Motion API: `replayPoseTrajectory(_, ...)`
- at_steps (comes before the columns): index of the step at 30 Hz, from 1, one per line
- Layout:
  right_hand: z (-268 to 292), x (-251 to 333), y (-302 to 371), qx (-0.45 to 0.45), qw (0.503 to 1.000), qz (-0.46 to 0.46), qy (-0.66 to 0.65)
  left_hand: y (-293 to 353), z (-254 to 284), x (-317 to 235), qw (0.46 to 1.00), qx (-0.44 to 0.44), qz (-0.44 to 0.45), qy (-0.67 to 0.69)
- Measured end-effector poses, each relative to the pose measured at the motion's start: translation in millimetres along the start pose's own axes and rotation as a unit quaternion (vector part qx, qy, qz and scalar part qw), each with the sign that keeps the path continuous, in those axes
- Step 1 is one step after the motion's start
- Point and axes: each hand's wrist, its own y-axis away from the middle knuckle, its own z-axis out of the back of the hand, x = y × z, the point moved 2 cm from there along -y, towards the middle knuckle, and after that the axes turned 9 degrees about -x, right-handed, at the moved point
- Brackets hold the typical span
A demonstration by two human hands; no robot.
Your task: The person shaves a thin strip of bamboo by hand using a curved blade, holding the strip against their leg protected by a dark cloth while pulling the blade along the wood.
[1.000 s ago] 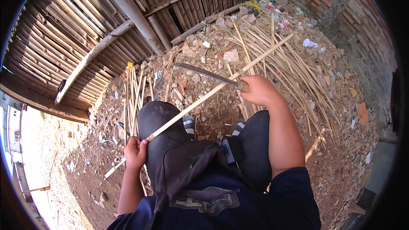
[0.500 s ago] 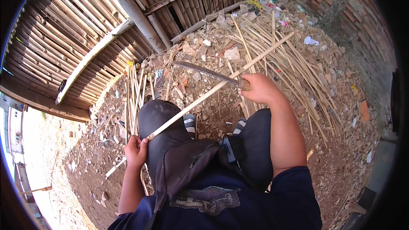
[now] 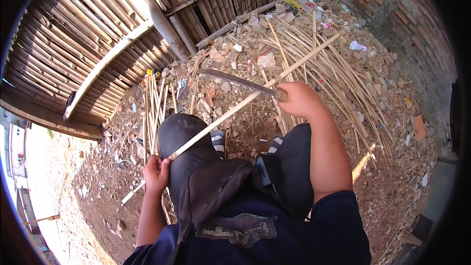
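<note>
closed round a knife [image 3: 235, 80] is the right hand [image 3: 298, 99]. left hand [image 3: 156, 173] clasps a long stick [image 3: 221, 121] (knife crossing it).

No text can be read; the worn, pale print [image 3: 238, 230] on the navy shirt [image 3: 314, 233] is illegible.

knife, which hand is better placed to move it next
The right hand, most likely: it grips the knife by its handle. The left hand holds the strip beside the knee, away from the knife.
</note>
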Motion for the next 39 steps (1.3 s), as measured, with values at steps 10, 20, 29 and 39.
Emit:
replayPoseTrajectory(10,-7.8,10.2,2.1,0.036,0.998,0.041,-0.013,-1.5,3.4,-5.3,1.000,-0.003,-0.009,-0.010)
replayPoseTrajectory(20,-0.2,28.4,11.5,0.043,0.998,-0.018,0.030,-1.1,2.5,-1.4,1.000,0.003,0.018,-0.003)
replayPoseTrajectory(29,-6.4,-8.7,1.3,0.024,0.998,-0.022,-0.045,-1.2,-0.2,-2.7,1.000,-0.021,-0.010,0.006)
replayPoseTrajectory(39,-10.2,13.1,4.8,0.083,0.997,-0.001,-0.009,-1.5,0.8,3.6,1.000,-0.012,0.000,-0.014)
